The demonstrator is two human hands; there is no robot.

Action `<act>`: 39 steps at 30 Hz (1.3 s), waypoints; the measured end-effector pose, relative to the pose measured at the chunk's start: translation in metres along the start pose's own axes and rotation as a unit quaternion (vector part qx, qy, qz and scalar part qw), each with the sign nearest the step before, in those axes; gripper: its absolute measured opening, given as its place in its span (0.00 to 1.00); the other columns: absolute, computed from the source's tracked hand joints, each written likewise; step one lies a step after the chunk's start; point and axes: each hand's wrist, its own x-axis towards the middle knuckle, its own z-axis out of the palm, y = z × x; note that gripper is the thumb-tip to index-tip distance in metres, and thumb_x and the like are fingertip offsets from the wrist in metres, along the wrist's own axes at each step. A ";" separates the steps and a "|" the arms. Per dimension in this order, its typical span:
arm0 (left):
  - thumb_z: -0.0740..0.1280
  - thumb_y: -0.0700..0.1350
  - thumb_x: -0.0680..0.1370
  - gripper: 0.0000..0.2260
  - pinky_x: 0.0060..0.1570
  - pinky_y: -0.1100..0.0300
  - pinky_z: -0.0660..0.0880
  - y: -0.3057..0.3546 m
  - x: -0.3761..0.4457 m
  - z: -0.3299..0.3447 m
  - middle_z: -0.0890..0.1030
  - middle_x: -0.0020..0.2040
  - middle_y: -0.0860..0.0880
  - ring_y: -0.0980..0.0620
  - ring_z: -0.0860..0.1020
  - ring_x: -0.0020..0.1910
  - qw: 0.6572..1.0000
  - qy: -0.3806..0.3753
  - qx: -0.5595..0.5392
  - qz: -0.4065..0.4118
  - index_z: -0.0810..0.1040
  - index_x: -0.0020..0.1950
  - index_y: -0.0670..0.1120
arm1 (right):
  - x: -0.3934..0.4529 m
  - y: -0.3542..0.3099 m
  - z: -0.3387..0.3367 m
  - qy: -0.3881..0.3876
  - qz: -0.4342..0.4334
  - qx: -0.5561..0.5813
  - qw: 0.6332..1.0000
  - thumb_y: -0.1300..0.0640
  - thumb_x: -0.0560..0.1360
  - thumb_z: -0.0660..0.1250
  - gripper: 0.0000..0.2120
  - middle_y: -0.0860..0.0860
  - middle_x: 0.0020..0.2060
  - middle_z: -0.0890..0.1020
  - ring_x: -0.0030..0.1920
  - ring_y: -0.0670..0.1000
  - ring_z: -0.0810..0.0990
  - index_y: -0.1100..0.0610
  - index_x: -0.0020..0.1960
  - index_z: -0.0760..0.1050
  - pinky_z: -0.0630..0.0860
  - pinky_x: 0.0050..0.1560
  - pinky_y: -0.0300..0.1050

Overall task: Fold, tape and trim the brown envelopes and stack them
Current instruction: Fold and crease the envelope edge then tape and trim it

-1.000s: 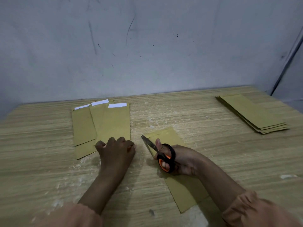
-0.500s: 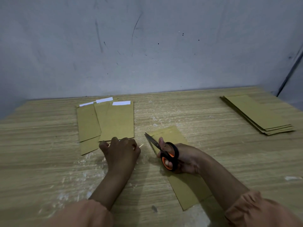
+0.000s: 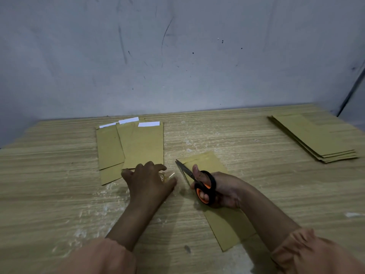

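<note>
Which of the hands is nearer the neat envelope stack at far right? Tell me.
Right. The right hand, holding the scissors, is closer to the stack; the left hand lies farther left, by the spread envelopes.

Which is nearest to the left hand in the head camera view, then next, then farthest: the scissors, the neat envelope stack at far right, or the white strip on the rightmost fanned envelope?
1. Scissors, just right of the left hand.
2. White strip, ahead, toward the wall.
3. Envelope stack, far right.

Wooden table (image 3: 59, 194) — three overlapped envelopes (image 3: 146, 145) left, single envelope (image 3: 227, 222) centre, stack (image 3: 314, 139) right.
</note>
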 end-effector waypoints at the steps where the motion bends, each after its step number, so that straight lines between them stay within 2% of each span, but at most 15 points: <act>1: 0.64 0.63 0.71 0.17 0.49 0.54 0.53 0.001 0.002 -0.002 0.77 0.50 0.56 0.54 0.72 0.56 1.000 0.004 -0.005 -0.001 0.79 0.56 0.58 | 0.000 0.001 0.000 -0.001 -0.001 0.000 1.000 0.30 0.58 0.64 0.35 0.50 0.27 0.73 0.25 0.44 0.69 0.60 0.48 0.76 0.60 0.31 0.38; 5: 0.65 0.60 0.71 0.16 0.53 0.52 0.58 0.008 0.016 -0.010 0.76 0.54 0.54 0.52 0.71 0.58 1.000 -0.027 0.001 0.005 0.78 0.57 0.58 | -0.001 0.000 -0.001 -0.005 0.005 0.012 1.000 0.30 0.58 0.63 0.34 0.49 0.25 0.73 0.23 0.43 0.70 0.59 0.46 0.75 0.62 0.31 0.36; 11: 0.60 0.58 0.77 0.11 0.54 0.52 0.58 0.022 0.035 -0.006 0.73 0.56 0.51 0.49 0.68 0.61 0.995 -0.092 -0.002 0.030 0.79 0.56 0.62 | -0.002 -0.003 -0.001 -0.019 0.025 0.032 0.999 0.28 0.60 0.60 0.33 0.49 0.25 0.73 0.24 0.43 0.71 0.58 0.45 0.73 0.62 0.31 0.35; 18: 0.56 0.52 0.80 0.13 0.57 0.51 0.59 0.018 0.048 -0.004 0.73 0.59 0.51 0.48 0.68 0.62 0.994 -0.100 -0.009 0.036 0.77 0.58 0.64 | -0.010 -0.008 -0.013 -0.054 0.008 0.020 0.998 0.29 0.58 0.61 0.35 0.50 0.26 0.74 0.25 0.45 0.72 0.59 0.48 0.73 0.60 0.33 0.38; 23: 0.54 0.52 0.81 0.14 0.57 0.50 0.59 0.024 0.051 0.003 0.73 0.59 0.51 0.48 0.68 0.62 0.989 -0.130 0.002 0.066 0.76 0.59 0.64 | -0.025 -0.018 -0.033 -0.016 -0.005 -0.030 0.999 0.34 0.59 0.64 0.33 0.50 0.26 0.75 0.25 0.45 0.72 0.62 0.48 0.74 0.69 0.30 0.36; 25: 0.55 0.52 0.80 0.14 0.58 0.50 0.58 0.025 0.051 0.006 0.74 0.59 0.51 0.48 0.68 0.63 0.990 -0.125 0.004 0.067 0.77 0.58 0.62 | -0.031 -0.020 -0.043 0.052 0.003 -0.096 0.994 0.34 0.57 0.68 0.35 0.51 0.28 0.77 0.26 0.46 0.74 0.62 0.48 0.77 0.71 0.31 0.37; 27: 0.57 0.53 0.79 0.13 0.58 0.50 0.58 0.027 0.051 0.008 0.74 0.60 0.51 0.48 0.67 0.63 0.991 -0.119 0.010 0.066 0.78 0.58 0.60 | -0.031 -0.019 -0.055 0.160 0.031 -0.208 0.965 0.35 0.58 0.74 0.34 0.52 0.31 0.79 0.30 0.48 0.77 0.63 0.49 0.79 0.73 0.33 0.40; 29: 0.59 0.54 0.78 0.12 0.59 0.50 0.58 0.030 0.051 0.010 0.74 0.60 0.51 0.48 0.68 0.63 0.991 -0.118 0.025 0.066 0.77 0.59 0.58 | -0.027 -0.016 -0.065 0.248 0.061 -0.335 0.907 0.37 0.61 0.75 0.31 0.53 0.36 0.82 0.36 0.51 0.80 0.62 0.48 0.80 0.74 0.36 0.41; 31: 0.61 0.54 0.78 0.12 0.59 0.51 0.58 0.032 0.052 0.012 0.74 0.60 0.51 0.48 0.68 0.63 0.991 -0.115 0.026 0.063 0.77 0.59 0.56 | -0.025 -0.015 -0.072 0.300 0.080 -0.429 0.849 0.36 0.63 0.74 0.28 0.52 0.38 0.79 0.41 0.52 0.80 0.60 0.47 0.77 0.72 0.36 0.41; 33: 0.62 0.53 0.77 0.12 0.60 0.50 0.58 0.035 0.054 0.013 0.75 0.60 0.52 0.48 0.69 0.63 0.992 -0.118 0.014 0.052 0.77 0.59 0.55 | -0.024 -0.016 -0.077 0.326 0.091 -0.482 0.808 0.38 0.66 0.72 0.26 0.50 0.38 0.73 0.43 0.51 0.75 0.57 0.50 0.70 0.69 0.36 0.41; 35: 0.63 0.53 0.77 0.10 0.60 0.50 0.58 0.037 0.055 0.012 0.76 0.59 0.52 0.48 0.70 0.62 0.991 -0.127 -0.005 0.035 0.78 0.57 0.55 | -0.024 -0.018 -0.082 0.334 0.105 -0.509 0.787 0.40 0.69 0.70 0.23 0.49 0.37 0.70 0.43 0.51 0.73 0.56 0.50 0.68 0.68 0.37 0.41; 38: 0.65 0.52 0.76 0.06 0.58 0.51 0.59 0.039 0.058 0.011 0.78 0.56 0.53 0.49 0.71 0.61 0.988 -0.147 -0.046 0.008 0.76 0.52 0.55 | -0.024 -0.026 -0.087 0.326 0.119 -0.527 0.776 0.45 0.68 0.73 0.20 0.50 0.37 0.72 0.38 0.49 0.73 0.57 0.48 0.71 0.68 0.32 0.40; 39: 0.65 0.51 0.76 0.04 0.57 0.52 0.59 0.038 0.059 0.011 0.78 0.54 0.53 0.49 0.72 0.60 0.987 -0.147 -0.061 0.004 0.75 0.50 0.55 | -0.025 -0.029 -0.089 0.316 0.125 -0.531 0.776 0.46 0.66 0.75 0.21 0.50 0.40 0.75 0.39 0.49 0.74 0.57 0.50 0.72 0.70 0.33 0.40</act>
